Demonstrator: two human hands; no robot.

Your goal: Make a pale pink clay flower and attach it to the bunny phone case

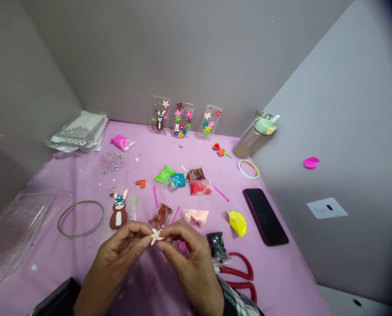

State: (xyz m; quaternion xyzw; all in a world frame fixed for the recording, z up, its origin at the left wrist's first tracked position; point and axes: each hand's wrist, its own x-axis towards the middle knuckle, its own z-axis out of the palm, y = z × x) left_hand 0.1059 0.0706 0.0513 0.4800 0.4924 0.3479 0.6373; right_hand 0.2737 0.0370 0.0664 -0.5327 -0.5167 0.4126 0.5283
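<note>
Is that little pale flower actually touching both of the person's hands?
Touching. The head view shows the pale flower pinched between the fingertips of the left hand and the right hand, with no gap visible on either side.

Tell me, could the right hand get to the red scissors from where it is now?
Probably yes. The red scissors lie just beside the right hand, with nothing between them. Its fingers, though, pinch a small clay flower together with the left hand.

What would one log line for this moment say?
left hand: pinches pale flower | right hand: pinches it too | nearby: red scissors, phone
</note>
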